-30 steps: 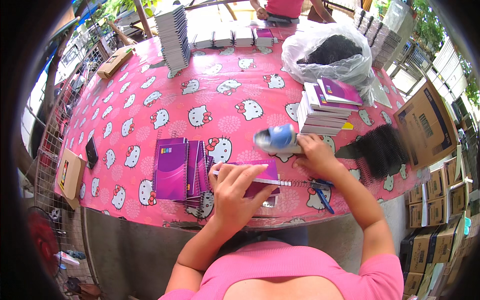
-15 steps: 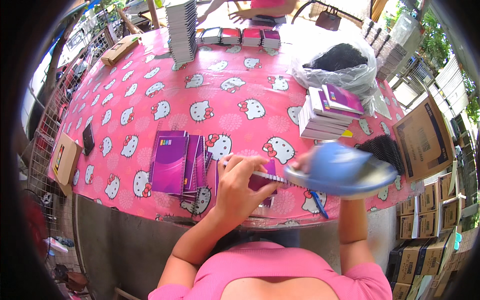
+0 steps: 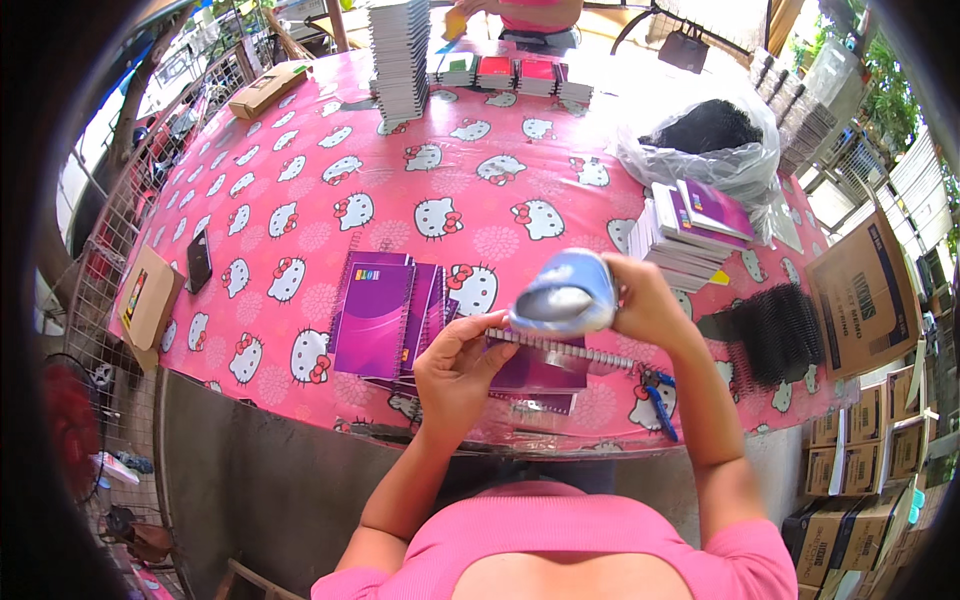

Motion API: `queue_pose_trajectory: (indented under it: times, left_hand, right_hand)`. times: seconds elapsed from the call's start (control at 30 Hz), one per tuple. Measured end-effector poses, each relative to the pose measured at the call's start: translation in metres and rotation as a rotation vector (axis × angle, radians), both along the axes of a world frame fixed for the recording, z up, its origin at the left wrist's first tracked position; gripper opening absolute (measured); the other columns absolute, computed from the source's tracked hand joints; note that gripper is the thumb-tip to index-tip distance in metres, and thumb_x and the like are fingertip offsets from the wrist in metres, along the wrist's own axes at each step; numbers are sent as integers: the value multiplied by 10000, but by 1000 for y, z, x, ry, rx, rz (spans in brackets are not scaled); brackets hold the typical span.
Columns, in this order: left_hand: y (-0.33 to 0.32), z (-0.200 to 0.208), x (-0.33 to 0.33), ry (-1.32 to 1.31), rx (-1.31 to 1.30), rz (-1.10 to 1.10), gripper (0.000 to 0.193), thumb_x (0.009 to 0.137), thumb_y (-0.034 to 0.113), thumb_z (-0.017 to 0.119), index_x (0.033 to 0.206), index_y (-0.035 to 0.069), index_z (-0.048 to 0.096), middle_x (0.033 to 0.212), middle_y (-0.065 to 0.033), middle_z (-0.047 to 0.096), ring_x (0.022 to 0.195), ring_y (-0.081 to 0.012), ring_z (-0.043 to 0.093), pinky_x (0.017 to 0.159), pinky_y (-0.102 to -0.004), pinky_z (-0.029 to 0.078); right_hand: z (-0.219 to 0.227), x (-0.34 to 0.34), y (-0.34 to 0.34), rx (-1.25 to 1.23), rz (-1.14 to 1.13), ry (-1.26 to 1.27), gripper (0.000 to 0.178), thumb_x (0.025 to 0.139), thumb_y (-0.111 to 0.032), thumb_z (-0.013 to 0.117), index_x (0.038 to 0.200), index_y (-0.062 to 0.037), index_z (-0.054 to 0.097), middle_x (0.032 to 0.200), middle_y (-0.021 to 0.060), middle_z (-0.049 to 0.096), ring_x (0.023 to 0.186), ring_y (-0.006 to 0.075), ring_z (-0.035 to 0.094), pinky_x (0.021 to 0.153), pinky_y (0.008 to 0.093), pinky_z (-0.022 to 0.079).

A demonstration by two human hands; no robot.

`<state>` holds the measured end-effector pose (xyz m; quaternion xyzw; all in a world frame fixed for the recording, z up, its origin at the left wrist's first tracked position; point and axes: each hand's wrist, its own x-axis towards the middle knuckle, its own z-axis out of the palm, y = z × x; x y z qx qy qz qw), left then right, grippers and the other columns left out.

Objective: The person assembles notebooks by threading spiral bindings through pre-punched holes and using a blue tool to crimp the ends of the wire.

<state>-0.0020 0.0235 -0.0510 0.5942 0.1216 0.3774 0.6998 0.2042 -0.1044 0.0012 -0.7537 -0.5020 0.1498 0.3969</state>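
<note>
My left hand (image 3: 452,375) is closed on a purple notebook (image 3: 540,372) near the table's front edge, thumb and fingers pinching one end of its spine. A wire coil runs along the notebook's upper edge and sticks out at the right. My right hand (image 3: 645,305) grips a blue slipper (image 3: 572,288), held just above the coil; whether it touches cannot be made out. Blue-handled pliers (image 3: 660,405) lie to the right of the notebook. Several purple spiral notebooks (image 3: 372,320) are piled to the left of my left hand.
Unbound purple-covered pads (image 3: 672,235) and loose black coils (image 3: 775,335) lie at right, near a cardboard box (image 3: 865,290). Behind them sits a plastic bag (image 3: 755,165) of coils. A tall notebook stack (image 3: 398,70) stands at the back. Across the table is another person (image 3: 540,15).
The slipper has moved left from the right side to over the coil and has turned. My left hand still holds the notebook. The whole view has shifted slightly.
</note>
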Motion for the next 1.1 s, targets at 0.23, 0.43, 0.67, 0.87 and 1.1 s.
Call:
queue_pose_trajectory:
  times: [0.23,0.43,0.67,0.87,1.1]
  left_hand:
    - [14,-4,-1,-79,4,-78,290,787,-143,699,1059,-44,674,1072,-139,672,988,-187,655,842,-280,553]
    - [9,30,8,-182,489,25,272,732,-120,762,946,-9,636,964,-154,698,937,-264,692,815,-368,581]
    - [-11,2,-3,-23,833,-41,343,695,-59,802,1007,-17,667,973,-158,700,880,-229,696,736,-320,574]
    - [-28,-8,-3,16,579,37,209,727,-75,785,890,-29,663,1051,-186,674,882,-201,694,737,-292,589]
    - [-31,-12,-3,1,506,44,203,704,-87,760,879,-22,679,951,-161,708,829,-261,703,700,-315,569]
  right_hand:
    - [-34,7,-12,-200,-314,-341,314,716,-49,718,1017,-70,633,989,127,698,859,312,680,725,348,530]
    - [-76,-15,-56,-282,-347,-535,622,765,-249,749,1314,-69,518,1426,166,439,1244,350,509,929,449,480]
    - [-103,-76,-144,-400,-497,-472,502,817,-300,729,1228,-47,592,1242,188,526,1168,391,486,981,457,402]
    - [-30,-111,-102,31,-318,49,363,819,-152,753,1119,-16,599,958,146,610,846,307,610,749,381,508]
    - [-8,-118,-60,175,-39,-220,319,848,-160,735,1065,24,590,952,164,624,817,282,646,697,351,533]
